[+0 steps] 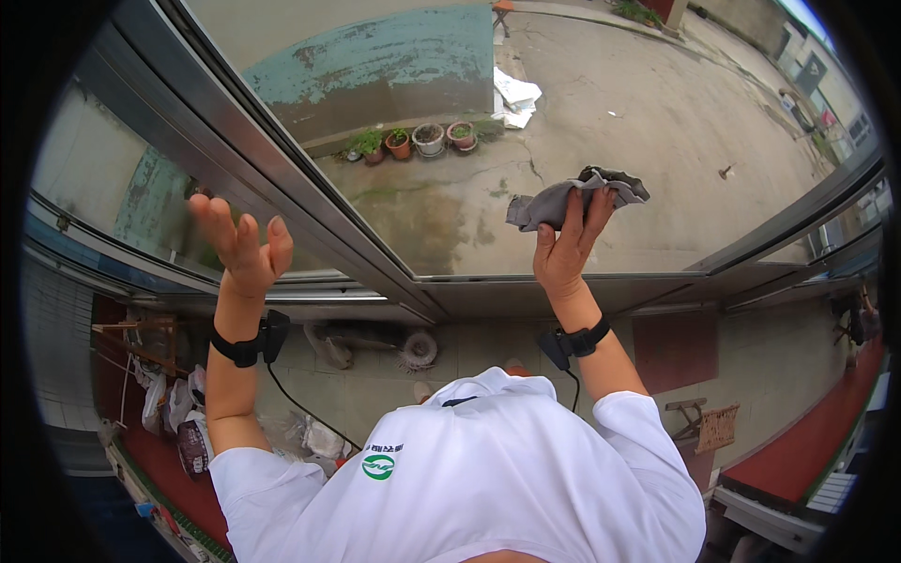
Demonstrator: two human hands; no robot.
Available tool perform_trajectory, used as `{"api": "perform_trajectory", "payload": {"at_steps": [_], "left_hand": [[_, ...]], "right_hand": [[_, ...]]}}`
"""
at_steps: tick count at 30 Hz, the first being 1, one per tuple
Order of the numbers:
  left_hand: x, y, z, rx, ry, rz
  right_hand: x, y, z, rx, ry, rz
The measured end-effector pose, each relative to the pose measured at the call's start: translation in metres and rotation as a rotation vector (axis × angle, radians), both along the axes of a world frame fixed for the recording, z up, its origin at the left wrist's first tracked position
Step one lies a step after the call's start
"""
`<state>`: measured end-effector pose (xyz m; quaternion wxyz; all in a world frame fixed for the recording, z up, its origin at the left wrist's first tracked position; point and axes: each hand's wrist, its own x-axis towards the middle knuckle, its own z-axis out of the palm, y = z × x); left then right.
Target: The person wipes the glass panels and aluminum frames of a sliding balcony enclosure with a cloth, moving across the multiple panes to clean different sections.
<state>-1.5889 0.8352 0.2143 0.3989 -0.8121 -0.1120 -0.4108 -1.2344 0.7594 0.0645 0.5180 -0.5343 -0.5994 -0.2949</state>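
Note:
A large window pane (436, 211) in a metal frame stands before me, with a yard beyond it. My right hand (574, 236) holds a crumpled grey cloth (556, 204) flat at the pane, fingers spread over it. Dark, soiled patches show along the cloth's upper edge. My left hand (243, 243) is raised with nothing in it, fingers apart, in front of the upright aluminium window frame (281, 162) at the left. Whether it touches the frame or glass I cannot tell. Both wrists wear black straps with small devices and cables.
Below the window lies a tiled floor (479, 345) with a round fringed object (419, 350). Plastic bags (179, 405) lie on a red surface at the left. A small folding stool (716, 428) stands at the right. Potted plants (429, 139) line a wall outside.

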Motion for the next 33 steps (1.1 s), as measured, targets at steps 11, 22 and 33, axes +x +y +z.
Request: {"api": "perform_trajectory", "payload": {"at_steps": [11, 22, 33], "left_hand": [[-0.003, 0.057, 0.035, -0.122, -0.123, -0.135], [-0.007, 0.068, 0.031, 0.017, -0.168, -0.156], [-0.010, 0.066, 0.026, -0.045, -0.172, -0.149]], "right_hand": [[-0.068, 0.026, -0.099, 0.077, 0.615, -0.318], [-0.072, 0.038, -0.123, 0.084, 1.033, -0.341], [-0.020, 0.038, 0.036, 0.230, 0.151, -0.326]]}}
